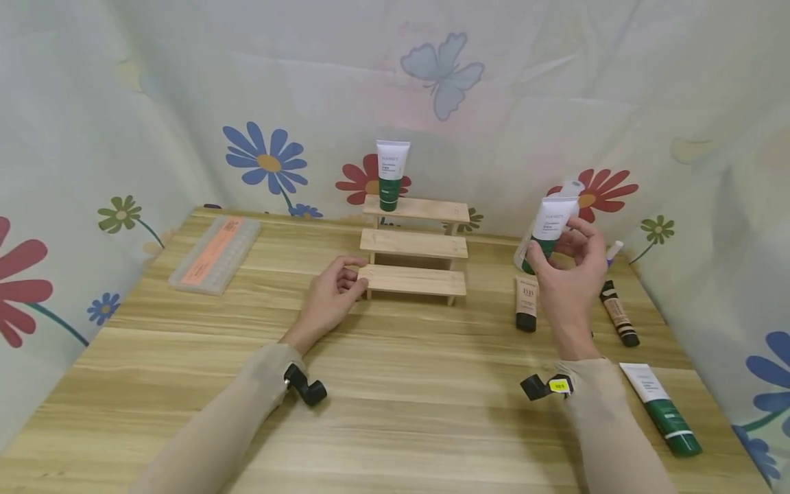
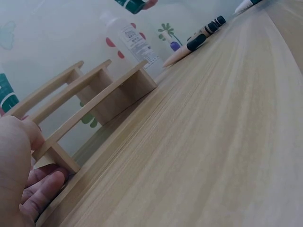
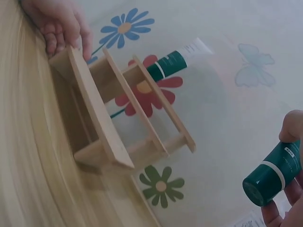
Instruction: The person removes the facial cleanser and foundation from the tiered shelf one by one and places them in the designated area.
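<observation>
A three-step wooden display stand (image 1: 412, 280) stands at the back middle of the table. My left hand (image 1: 333, 293) grips the left end of its lowest step, thumb at the top and fingers curled by the side panel (image 2: 64, 158). On the top step a white-and-green squeeze tube (image 1: 391, 175) stands upright on its cap. My right hand (image 1: 570, 274) holds a matching squeeze tube (image 1: 551, 223) in the air right of the stand, cap down and slightly tilted. In the right wrist view, the green cap end (image 3: 265, 184) of this tube shows below the thumb.
A clear bottle (image 1: 522, 255) stands partly hidden behind the held tube. Beige tube (image 1: 527, 304), striped dark tube (image 1: 619, 313) and another white-and-green tube (image 1: 660, 409) lie on the right side. At the back left lies a flat translucent case (image 1: 216, 254). A flowered curtain (image 1: 308, 75) hangs behind.
</observation>
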Motion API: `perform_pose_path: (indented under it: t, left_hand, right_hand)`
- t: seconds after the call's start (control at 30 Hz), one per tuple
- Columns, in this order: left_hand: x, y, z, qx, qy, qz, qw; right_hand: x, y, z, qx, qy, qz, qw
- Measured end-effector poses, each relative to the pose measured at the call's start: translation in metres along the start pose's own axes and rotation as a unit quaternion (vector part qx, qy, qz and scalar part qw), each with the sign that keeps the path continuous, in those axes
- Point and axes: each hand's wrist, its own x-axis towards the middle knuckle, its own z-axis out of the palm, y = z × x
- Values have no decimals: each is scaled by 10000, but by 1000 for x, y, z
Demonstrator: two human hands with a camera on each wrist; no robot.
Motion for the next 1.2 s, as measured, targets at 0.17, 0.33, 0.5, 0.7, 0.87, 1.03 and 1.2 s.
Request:
perform_pose_path:
  t: [0.17,0.33,0.5,0.7,0.87,1.03,1.2]
  left_hand:
    - [0,-2,1,-18,16,-5,10000]
    - [1,-2,2,-54,7,3,10000]
    - [0,-2,2,-69,-3,20,10000]
    - [1,-3,1,-95,5,12,10000]
    - [1,-2,0,-106,3,28,9999]
    - [0,0,0,-131,1,2,9999]
    - [0,2,1,-100,-16,-33,9999]
  right_hand:
    - [-2,8,-16,-259,137,-2,9996]
    - [-7,16,-35,-778,156,292,9964]
    - [-10,23,-54,-1017,182,361,9940]
    - [-19,31,-73,-1112,218,362,9929]
    - [-32,35,-88,-1356,116,563,9891]
    - [-49,37,-104,-1853,-42,940,9782]
    - [-63,42,-116,-2117,-113,1220,9696]
